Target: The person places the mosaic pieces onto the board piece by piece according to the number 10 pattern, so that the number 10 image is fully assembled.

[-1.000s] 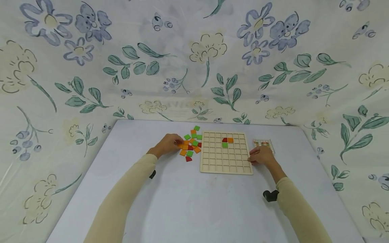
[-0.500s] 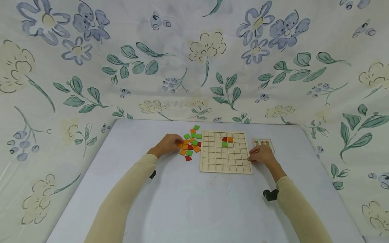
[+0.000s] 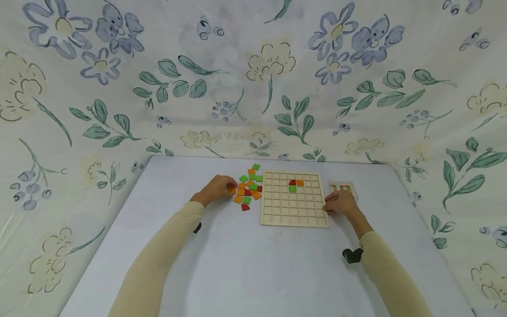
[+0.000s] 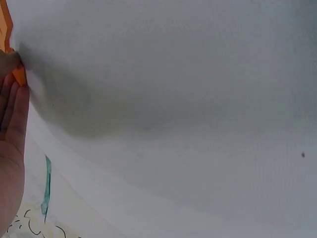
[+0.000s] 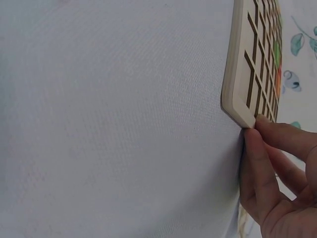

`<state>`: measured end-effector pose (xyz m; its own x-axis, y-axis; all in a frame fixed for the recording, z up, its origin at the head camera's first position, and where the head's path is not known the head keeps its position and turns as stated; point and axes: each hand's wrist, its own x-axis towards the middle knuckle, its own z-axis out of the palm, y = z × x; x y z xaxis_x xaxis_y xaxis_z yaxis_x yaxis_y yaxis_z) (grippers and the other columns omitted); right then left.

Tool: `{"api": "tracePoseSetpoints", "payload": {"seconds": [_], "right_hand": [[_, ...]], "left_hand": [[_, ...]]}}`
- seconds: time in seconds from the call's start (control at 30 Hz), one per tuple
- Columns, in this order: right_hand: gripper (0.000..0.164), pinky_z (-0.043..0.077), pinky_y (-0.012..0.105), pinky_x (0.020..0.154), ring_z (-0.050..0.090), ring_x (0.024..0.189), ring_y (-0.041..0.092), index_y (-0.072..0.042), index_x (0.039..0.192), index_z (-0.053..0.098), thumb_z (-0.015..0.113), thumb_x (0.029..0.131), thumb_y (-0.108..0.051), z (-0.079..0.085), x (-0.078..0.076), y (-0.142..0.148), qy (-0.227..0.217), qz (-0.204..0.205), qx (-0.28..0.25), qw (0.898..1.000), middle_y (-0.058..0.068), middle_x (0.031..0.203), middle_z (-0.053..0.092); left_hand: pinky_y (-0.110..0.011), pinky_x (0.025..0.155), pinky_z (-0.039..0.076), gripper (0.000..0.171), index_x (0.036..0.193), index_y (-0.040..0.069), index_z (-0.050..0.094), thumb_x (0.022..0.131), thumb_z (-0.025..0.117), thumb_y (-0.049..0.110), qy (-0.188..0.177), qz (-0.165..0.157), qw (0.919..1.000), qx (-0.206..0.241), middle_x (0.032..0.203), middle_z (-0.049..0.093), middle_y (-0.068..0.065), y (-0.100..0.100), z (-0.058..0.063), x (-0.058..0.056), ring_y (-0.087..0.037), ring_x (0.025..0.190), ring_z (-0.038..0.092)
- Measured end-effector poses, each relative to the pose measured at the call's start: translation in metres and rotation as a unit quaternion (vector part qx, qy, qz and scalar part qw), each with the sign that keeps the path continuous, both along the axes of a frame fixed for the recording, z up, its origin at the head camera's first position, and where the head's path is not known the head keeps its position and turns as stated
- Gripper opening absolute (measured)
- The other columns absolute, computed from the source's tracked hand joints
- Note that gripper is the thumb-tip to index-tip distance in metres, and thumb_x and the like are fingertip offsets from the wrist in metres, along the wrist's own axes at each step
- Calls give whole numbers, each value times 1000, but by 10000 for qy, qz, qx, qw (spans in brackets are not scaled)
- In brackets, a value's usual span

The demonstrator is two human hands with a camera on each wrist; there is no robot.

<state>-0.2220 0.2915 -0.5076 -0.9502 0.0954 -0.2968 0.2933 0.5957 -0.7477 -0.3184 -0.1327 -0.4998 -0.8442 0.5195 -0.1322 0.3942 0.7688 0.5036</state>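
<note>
My left hand (image 3: 217,188) pinches an orange square tile (image 4: 20,74) between thumb and fingers, at the left side of a loose group of tiles. Beside it lie green tiles (image 3: 247,200), orange tiles (image 3: 238,199) and red quarter-round tiles (image 3: 245,207), some overlapping. To their right is a wooden grid board (image 3: 283,211) with a red, an orange and a green tile in its upper cells. My right hand (image 3: 341,203) holds the board's right edge, thumb on top and fingers against the side, as the right wrist view shows.
A small card with a coloured pattern (image 3: 340,186) lies right of the board, partly behind my right hand. The white table (image 3: 253,273) ends at a floral cloth (image 3: 237,105) at the back and sides. A black wrist camera (image 3: 352,255) hangs by the right sleeve.
My left hand has drawn slightly left from the group with the orange tile, opening a small gap to the other tiles. The right hand and the board stay in place.
</note>
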Motion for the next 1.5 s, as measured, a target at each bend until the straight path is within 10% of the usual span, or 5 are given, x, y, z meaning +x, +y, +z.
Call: {"api": "tracePoseSetpoints", "payload": {"seconds": [0.5,0.9,1.17,1.5], "right_hand": [[33,53,28,59,68,60,16,6,105,67,79,77,-7,-1,0,0,-24,-16,18,10000,10,78,72],[32,53,27,57,68,61,15,6,104,67,80,77,-7,-8,-3,2,20,-42,-46,10000,11,79,72],[32,53,27,57,68,60,15,6,103,67,79,76,-6,-5,-4,3,-30,-82,-66,9999,9,77,72],[32,53,27,57,68,61,16,7,103,66,80,77,-6,-3,-3,2,-89,-72,-91,9999,9,79,71]], "left_hand": [[-37,91,49,31,114,0,67,85,73,6,-57,489,9982,-335,106,63,-10,33,9,-8,-25,96,56],[-32,89,50,34,118,2,67,85,73,6,124,-433,9990,36,111,66,-7,70,0,-8,-18,95,57],[-33,91,50,28,115,2,69,87,71,6,275,-473,9985,48,109,68,-6,67,-1,-8,-19,97,58],[-36,98,47,26,115,3,69,89,69,6,14,264,9990,-348,110,66,-7,43,3,-9,-23,102,57]]}}
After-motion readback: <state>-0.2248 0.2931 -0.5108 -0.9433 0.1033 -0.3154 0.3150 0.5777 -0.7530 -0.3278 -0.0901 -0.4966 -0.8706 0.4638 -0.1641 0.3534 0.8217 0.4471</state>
